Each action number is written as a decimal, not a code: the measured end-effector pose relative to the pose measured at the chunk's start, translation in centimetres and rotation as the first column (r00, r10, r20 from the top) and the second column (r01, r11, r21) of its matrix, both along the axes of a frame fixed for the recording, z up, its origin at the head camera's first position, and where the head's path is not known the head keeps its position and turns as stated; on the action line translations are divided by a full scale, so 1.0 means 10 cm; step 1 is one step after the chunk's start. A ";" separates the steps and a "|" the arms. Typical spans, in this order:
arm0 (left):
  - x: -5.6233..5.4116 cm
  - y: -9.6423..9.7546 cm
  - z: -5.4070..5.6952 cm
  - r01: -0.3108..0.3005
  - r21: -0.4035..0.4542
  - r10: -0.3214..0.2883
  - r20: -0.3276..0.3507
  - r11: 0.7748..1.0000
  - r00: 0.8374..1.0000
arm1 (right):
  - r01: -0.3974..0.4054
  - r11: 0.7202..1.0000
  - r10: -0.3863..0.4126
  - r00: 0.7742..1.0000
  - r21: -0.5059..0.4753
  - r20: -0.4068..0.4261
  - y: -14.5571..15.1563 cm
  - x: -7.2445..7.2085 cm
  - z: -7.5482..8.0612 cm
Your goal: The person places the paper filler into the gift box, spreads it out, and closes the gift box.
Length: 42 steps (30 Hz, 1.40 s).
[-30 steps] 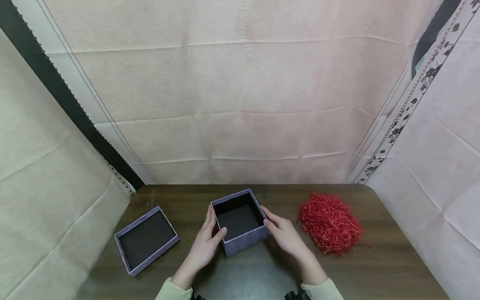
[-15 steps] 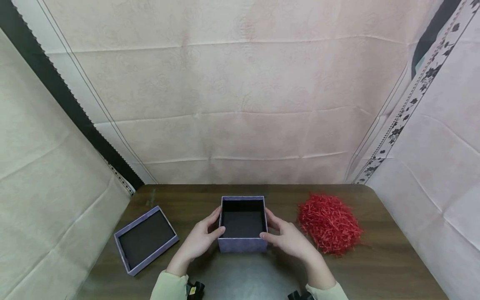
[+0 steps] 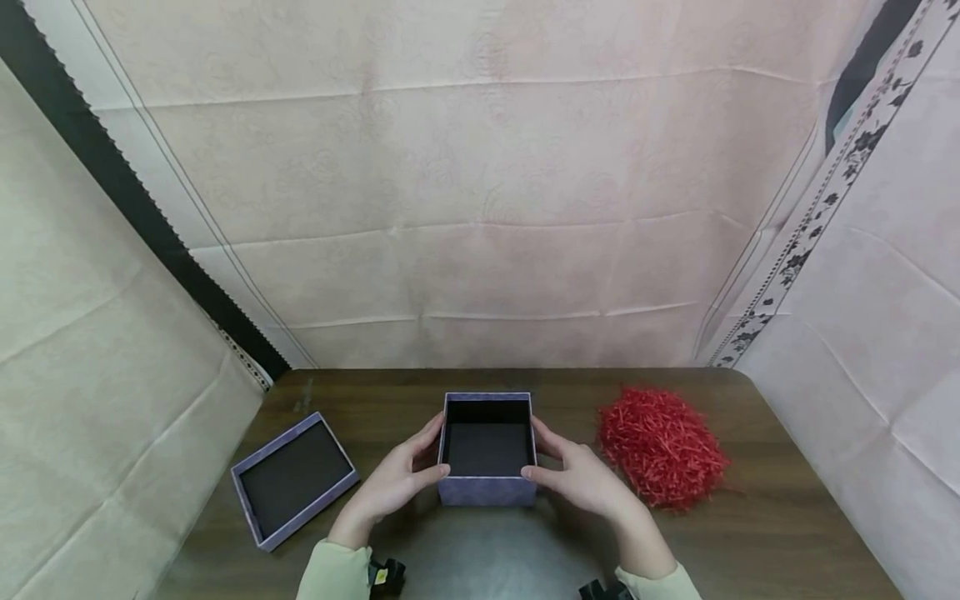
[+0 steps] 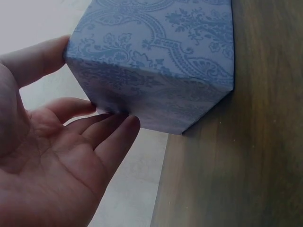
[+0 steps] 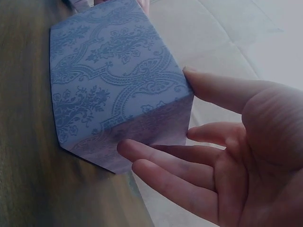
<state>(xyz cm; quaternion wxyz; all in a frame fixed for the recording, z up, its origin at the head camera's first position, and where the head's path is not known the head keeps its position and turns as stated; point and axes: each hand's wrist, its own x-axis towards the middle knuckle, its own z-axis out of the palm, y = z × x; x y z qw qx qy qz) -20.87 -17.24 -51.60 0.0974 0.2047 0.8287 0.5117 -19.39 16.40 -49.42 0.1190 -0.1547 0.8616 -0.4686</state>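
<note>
Left hand (image 3: 397, 479) and right hand (image 3: 581, 479): box (image 3: 487, 491) grasped between them, one side each, thumbs set at the near corners. Box: open-topped, black-lined, covered in blue-violet patterned paper, placed mid-table. Shallow matching lid (image 3: 297, 477): laid hollow side up, angled, left of the box. Red shredded paper (image 3: 663, 450): heaped at right. All borne by a wooden table (image 3: 757, 542).

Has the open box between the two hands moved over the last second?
Yes. In the head view the box has turned clockwise: its far side, slanted before, now runs parallel to the far edge of the table.
</note>
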 end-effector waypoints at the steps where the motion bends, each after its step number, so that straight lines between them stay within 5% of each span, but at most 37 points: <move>1: 0.00 -0.01 0.00 0.002 0.005 -0.002 0.001 1.000 1.000 | 0.000 1.000 0.000 1.000 0.002 0.002 0.00 0.00 0.00; 18: 0.03 -0.11 0.03 0.021 0.023 -0.022 0.017 1.000 1.000 | -0.013 1.000 0.012 0.999 -0.015 -0.031 -0.05 -0.01 0.04; 24: 0.05 -0.11 0.04 0.019 0.017 -0.020 0.026 1.000 0.999 | 0.083 0.995 -0.089 0.992 -0.063 -0.094 -0.03 -0.01 0.08; 29: 0.04 -0.08 0.03 0.035 0.012 -0.035 0.016 0.999 0.999 | 0.234 0.967 -0.251 0.944 -0.103 -0.215 0.14 -0.03 0.15; 36: 0.03 -0.03 0.04 0.031 -0.023 -0.031 -0.011 0.999 0.999 | 0.424 0.903 -0.337 0.800 0.071 -0.497 0.67 -0.09 0.23; 39: 0.03 -0.03 0.04 0.029 -0.029 -0.029 -0.018 0.999 0.999 | 0.465 0.865 -0.304 0.785 0.190 -0.539 0.91 -0.10 0.27; 42: 0.04 -0.05 0.04 0.021 -0.041 -0.022 -0.027 0.999 0.999 | 0.481 0.821 -0.273 0.804 0.308 -0.528 1.08 -0.11 0.30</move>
